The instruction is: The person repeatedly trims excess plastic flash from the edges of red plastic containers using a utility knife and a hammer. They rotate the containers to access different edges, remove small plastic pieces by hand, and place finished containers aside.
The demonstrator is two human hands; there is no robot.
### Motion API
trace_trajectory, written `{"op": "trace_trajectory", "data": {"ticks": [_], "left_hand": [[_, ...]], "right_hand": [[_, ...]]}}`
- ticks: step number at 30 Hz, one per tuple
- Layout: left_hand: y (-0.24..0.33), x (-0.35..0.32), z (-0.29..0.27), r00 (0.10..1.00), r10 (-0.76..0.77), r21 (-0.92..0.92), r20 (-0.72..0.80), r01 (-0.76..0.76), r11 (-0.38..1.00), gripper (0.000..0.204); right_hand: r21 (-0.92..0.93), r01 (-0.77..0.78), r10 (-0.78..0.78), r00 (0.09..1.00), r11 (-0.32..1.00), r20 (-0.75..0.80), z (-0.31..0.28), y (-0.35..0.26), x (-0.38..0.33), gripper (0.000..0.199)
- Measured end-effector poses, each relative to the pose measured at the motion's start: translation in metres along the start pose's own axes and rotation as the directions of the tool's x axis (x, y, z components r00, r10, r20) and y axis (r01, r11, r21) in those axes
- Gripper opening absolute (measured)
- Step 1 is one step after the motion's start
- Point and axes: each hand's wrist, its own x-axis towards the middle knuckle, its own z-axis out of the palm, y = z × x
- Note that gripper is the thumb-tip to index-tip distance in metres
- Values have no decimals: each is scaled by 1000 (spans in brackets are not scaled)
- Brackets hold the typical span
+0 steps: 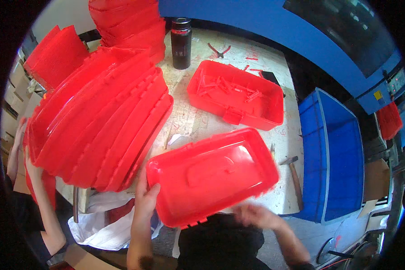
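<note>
A shallow red plastic toolbox lid [202,173] is tilted in front of me, its hollow inner side facing up. My left hand [145,198] grips its left end, thumb over the rim. Close to the lid's near right edge is my right hand [256,217], smeared by motion; whether its fingers touch the lid is unclear. Just beyond the lid, a deeper red plastic box [261,112] with a front latch stands on the worn white table [184,123]. Several thin red plastic strips [225,85] lie inside that box.
Nested red lids [99,121] lean in a big stack at left, with more red stacks [132,27] behind. A co-worker's arm [42,207] reaches that stack. Around the table are a black bottle [181,45], pliers [219,50] and a hammer [296,182]. A blue crate [333,157] stands right.
</note>
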Motion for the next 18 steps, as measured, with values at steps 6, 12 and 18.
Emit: {"op": "trace_trajectory", "data": {"ticks": [6, 12, 18], "left_hand": [[-23, 9, 2, 981, 185, 242, 62, -194, 951, 67], [-22, 3, 6, 991, 130, 236, 33, -134, 962, 66], [23, -10, 20, 944, 326, 610, -50, -230, 758, 57]], "right_hand": [[-658, 406, -609, 787, 634, -102, -79, -109, -61, 9], [-812, 294, -782, 553, 504, -286, -171, -239, 175, 16], [-903, -301, -640, 638, 306, -429, -197, -251, 300, 42]]}}
